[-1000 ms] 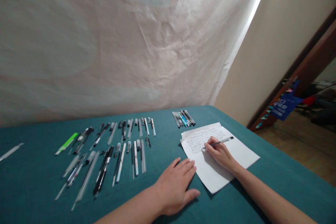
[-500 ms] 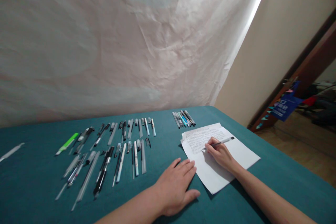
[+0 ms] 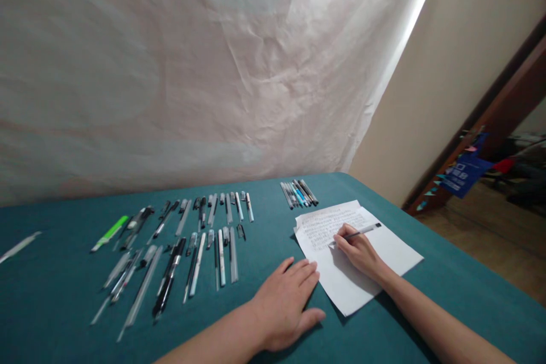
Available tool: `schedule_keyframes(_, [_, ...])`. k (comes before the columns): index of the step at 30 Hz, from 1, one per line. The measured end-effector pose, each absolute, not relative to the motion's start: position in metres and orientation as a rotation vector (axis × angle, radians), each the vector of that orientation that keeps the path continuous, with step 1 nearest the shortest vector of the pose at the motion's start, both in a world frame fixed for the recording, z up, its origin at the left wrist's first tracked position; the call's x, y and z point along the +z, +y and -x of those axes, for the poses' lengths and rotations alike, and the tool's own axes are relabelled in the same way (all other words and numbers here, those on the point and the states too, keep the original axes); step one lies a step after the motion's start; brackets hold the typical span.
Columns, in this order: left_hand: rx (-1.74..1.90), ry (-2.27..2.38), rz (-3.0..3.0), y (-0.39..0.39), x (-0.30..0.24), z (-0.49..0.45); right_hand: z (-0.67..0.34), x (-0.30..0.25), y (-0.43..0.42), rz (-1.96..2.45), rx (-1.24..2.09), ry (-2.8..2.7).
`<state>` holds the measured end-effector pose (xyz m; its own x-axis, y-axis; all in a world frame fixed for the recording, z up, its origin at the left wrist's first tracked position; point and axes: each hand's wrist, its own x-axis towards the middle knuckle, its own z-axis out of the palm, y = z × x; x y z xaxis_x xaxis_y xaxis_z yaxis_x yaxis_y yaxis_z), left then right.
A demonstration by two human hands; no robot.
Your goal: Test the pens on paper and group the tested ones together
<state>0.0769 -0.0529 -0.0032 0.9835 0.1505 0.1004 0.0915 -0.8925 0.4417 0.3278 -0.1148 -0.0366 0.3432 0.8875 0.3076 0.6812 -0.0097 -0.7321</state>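
My right hand (image 3: pixel 357 247) is closed around a pen (image 3: pixel 362 231) with a clear barrel and a dark end, its tip down at the written lines. Under that hand lies white paper (image 3: pixel 384 256), at least two overlapping sheets, with rows of handwriting on the upper left part. My left hand (image 3: pixel 288 301) rests flat on the green table, palm down with the thumb out, its fingertips at the left edge of the paper. The pen tip is partly hidden by the fingers.
Two rows of disassembled pens (image 3: pixel 197 264), with caps, barrels and refills, spread across the left of the green tabletop (image 3: pixel 264 227). A bright green pen (image 3: pixel 110 233) lies among them. A bundle of pens (image 3: pixel 299 193) sits behind the paper. A pale strip (image 3: pixel 19 247) lies far left.
My right hand and the pen have shifted very slightly right along the written line. My left hand stays in place.
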Motion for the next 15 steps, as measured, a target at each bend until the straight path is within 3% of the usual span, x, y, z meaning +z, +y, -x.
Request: schedule_keyframes(15, [0.186, 0.176, -2.679, -0.0531, -0.0011, -0.0766, -0.3268, -0.0352, -0.1138, 1.74, 0.266, -1.397])
